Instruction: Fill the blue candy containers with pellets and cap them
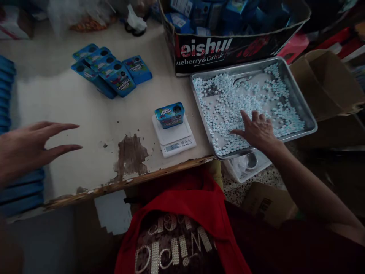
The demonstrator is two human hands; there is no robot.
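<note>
Person's two hands at a pale, chipped table (91, 114). The left hand (25, 146) is wide, thumb and forefinger extended with a clear gap between them; it lies nearest the blue packets stacked along the left edge (21, 188). The right hand (258, 131) is also spread, thumb apart from loosely bent fingers, over the pale-blue candies (242, 99) in the metal tray (298, 93); whether its fingertips touch them cannot be told. One blue packet (170, 115) stands on the white digital scale (175, 135), just left of the tray; the display's figures are too faint to read surely. The grouped packets (105, 70) bear "CARAMELO MACIZO"; the black carton (205, 57) shows "eishul" and "lueberry&Drink", partly cut off. The left hand enters from the left, digits pointing right; the right forearm reaches obliquely from the lower right.
</note>
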